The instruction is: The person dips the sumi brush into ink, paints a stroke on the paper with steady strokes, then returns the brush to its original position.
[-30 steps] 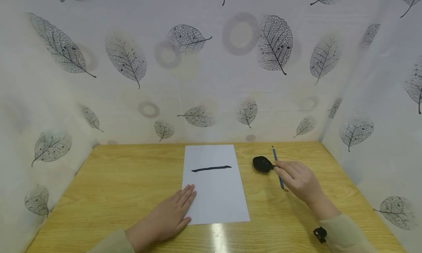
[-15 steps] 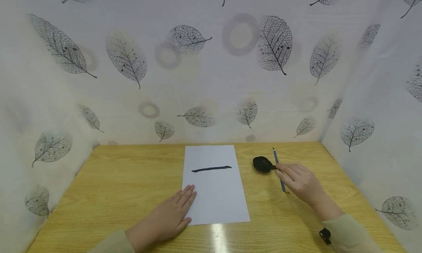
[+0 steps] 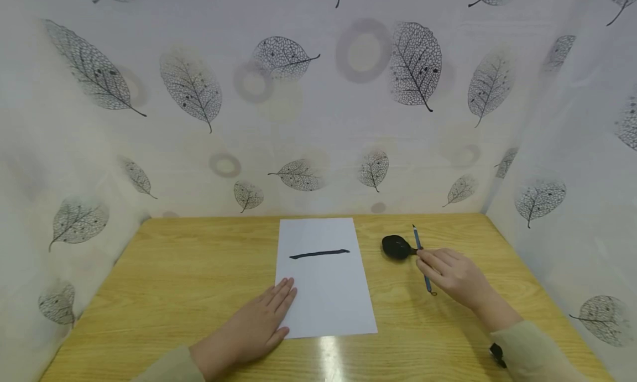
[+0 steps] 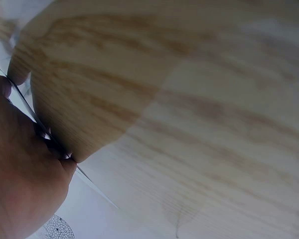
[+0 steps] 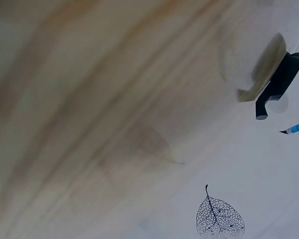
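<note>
My left hand (image 3: 256, 326) rests flat, fingers extended, on the lower left edge of a white sheet of paper (image 3: 328, 299). A thick black ink stroke (image 3: 319, 254) runs across the upper half of that sheet. Right of the paper, my right hand (image 3: 455, 277) pinches a slim blue brush (image 3: 417, 238) near its middle. Its dark pointed tip is at the far end and a small loop at the near end; the fingertips hide part of the shaft. Just left of the fingertips sits a black spoon-shaped dish (image 3: 396, 248), its short handle toward the hand.
The wooden table (image 3: 199, 277) meets a pale leaf-patterned cloth (image 3: 318, 122) at the back and sides. A small black device (image 3: 497, 355) shows at the right sleeve. In the right wrist view the black dish (image 5: 284, 74) and the brush tip (image 5: 294, 128) appear near the right edge.
My right hand has drifted slightly right and toward me with the brush, showing more of the dish's handle. The left hand, paper and dish have stayed in place.
</note>
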Available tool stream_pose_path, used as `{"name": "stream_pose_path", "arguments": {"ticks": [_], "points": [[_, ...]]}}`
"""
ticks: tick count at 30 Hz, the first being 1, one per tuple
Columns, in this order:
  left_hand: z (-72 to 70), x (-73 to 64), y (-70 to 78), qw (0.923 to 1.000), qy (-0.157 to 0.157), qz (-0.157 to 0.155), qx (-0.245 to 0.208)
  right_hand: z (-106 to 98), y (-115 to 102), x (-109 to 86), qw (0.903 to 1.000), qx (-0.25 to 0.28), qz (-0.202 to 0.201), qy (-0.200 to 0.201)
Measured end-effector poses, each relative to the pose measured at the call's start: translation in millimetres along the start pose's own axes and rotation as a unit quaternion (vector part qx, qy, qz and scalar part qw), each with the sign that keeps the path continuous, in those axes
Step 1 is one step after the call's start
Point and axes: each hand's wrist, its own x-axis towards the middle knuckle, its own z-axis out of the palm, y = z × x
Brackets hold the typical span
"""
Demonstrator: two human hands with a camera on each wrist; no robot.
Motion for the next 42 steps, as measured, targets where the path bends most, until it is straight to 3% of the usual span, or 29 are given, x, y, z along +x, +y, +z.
{"name": "stream_pose_path", "arguments": {"ticks": [11, 17, 24, 32, 42], "points": [[-3.3, -0.8, -0.2, 1.0000, -0.004, -0.001, -0.001, 6.4, 3.6, -13.6, 0.9986, -0.005, -0.042, -0.032], [1.1, -2.3, -1.4, 0.9998, 0.014, 0.009, 0.010, 4.7, 4.2, -18.8, 0.9944, -0.031, -0.064, -0.078], [8.7, -2.3, -4.0, 0.9992, 0.037, 0.016, -0.002, 4.5, 4.2, -18.8, 0.9925, -0.034, -0.082, -0.084], [-1.1, -1.7, 0.1, 1.0000, 0.003, 0.002, 0.005, 7.2, 5.5, -24.7, 0.9893, -0.034, -0.099, -0.102], [-4.2, -2.4, 1.7, 1.0000, -0.005, -0.002, 0.008, 8.8, 5.6, -27.6, 0.9840, -0.042, -0.126, -0.119]]}}
